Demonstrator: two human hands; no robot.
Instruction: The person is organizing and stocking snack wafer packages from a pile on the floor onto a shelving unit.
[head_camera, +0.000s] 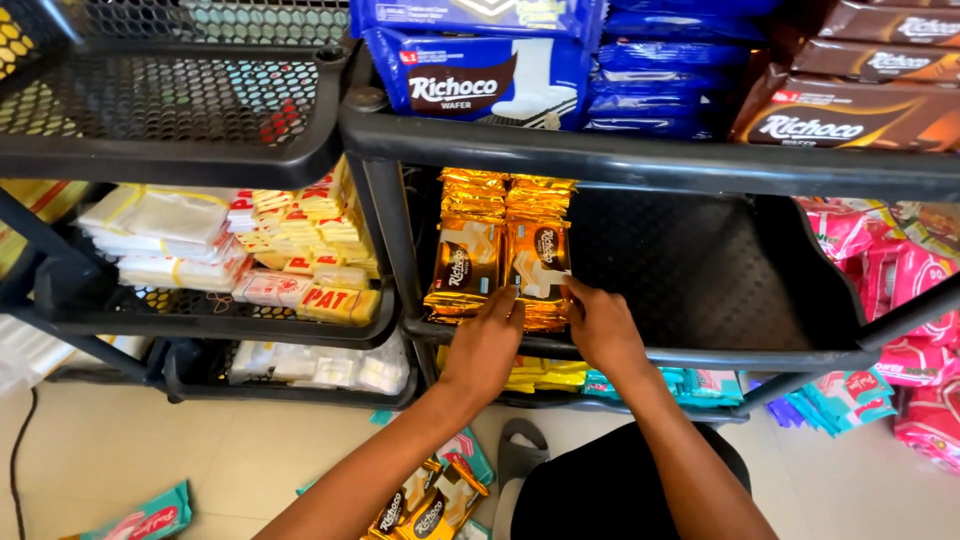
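Note:
Two stacks of gold wafer packets (497, 240) stand at the left end of a black mesh shelf (700, 270). My left hand (487, 340) rests on the shelf's front edge, fingertips touching the bottom of the front packets. My right hand (600, 325) presses against the right side of the right stack (540, 262), its fingers on the wrapper. Neither hand has lifted a packet. More gold packets (425, 505) lie on the floor under my left forearm.
Blue wafer packets (480, 75) and brown ones (850, 110) fill the shelf above. Yellow and white packets (300, 250) sit on the left rack. Pink packets (900, 260) are at the right, teal ones (700, 385) on the shelf below. A sandal (520, 455) lies on the tiled floor.

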